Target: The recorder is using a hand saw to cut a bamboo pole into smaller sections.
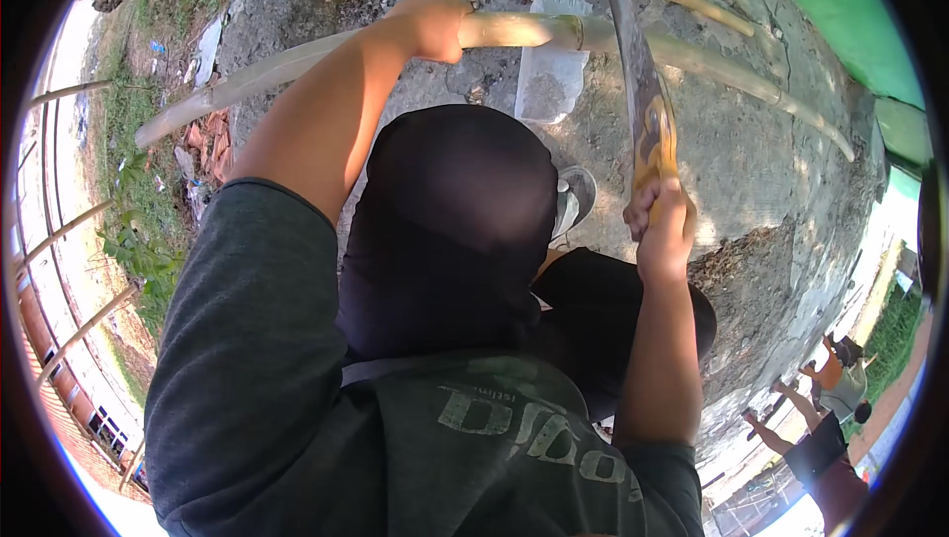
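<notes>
Dark shirt point(395, 458) nearest. Left grip point(437, 28) clasps bamboo pole point(509, 30); right grip point(660, 216) clenches saw point(668, 150), blade point(636, 55) crossing pole rightward of left grip. Pole looks unsevered; cut depth can't tell, sawing seems unfinished.

A bright green painted wall point(840, 8) stands far right; a pale, crumpled sheet point(550, 87) lies on rough grey concrete ground point(741, 176); leafy green plants point(146, 265) grow left.

- Rough grey concrete floor point(751, 176), patchily sunlit, beneath the left fingers point(443, 23) and right fingers point(648, 205).
- Bright-green flat wall point(840, 13), ahead-right of the right fingers.
- Littered green grass strip point(133, 112), left of the left fingers, glaring daylight beyond.
</notes>
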The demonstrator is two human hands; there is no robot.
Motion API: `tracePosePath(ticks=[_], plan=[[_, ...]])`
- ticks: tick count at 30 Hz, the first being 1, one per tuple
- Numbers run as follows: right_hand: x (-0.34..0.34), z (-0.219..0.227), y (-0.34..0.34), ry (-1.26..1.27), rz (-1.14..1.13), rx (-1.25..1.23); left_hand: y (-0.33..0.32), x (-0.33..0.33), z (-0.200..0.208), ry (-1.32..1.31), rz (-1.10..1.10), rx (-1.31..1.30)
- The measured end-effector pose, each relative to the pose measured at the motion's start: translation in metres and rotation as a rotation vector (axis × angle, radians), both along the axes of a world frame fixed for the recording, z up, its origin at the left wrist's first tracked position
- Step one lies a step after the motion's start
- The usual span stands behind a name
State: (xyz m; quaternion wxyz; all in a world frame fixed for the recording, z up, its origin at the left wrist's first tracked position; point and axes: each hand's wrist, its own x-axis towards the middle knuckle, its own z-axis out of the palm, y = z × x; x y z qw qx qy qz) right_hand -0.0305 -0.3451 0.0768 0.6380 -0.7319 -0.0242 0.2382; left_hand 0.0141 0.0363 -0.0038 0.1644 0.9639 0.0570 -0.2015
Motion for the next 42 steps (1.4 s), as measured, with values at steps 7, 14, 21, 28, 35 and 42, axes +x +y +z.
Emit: tracePosePath(ticks=[7,14,21,28,35,42], plan=[[-0.037,0.001,0.001,-0.025,-0.002,-0.007,-0.007,-0.007,0.005,-0.024,-0.007,-0.009],[0.047,-0.004,0.029,-0.012,-0.024,0.002,-0.003,0.002,-0.004,-0.013,-0.057,-0.031],[-0.073,0.004,-0.036,-0.087,0.022,-0.023,0.004,-0.006,-0.004,-0.042,-0.062,0.003],[0.064,-0.007,0.04,0.054,-0.025,0.006,-0.006,0.0,-0.003,-0.05,-0.093,-0.015],[-0.065,-0.001,-0.044,-0.091,0.01,0.017,0.0,-0.009,-0.002,0.012,0.015,0.004],[0.078,-0.004,0.045,0.088,-0.055,-0.021,-0.02,0.006,0.0,0.047,0.014,-0.015]])
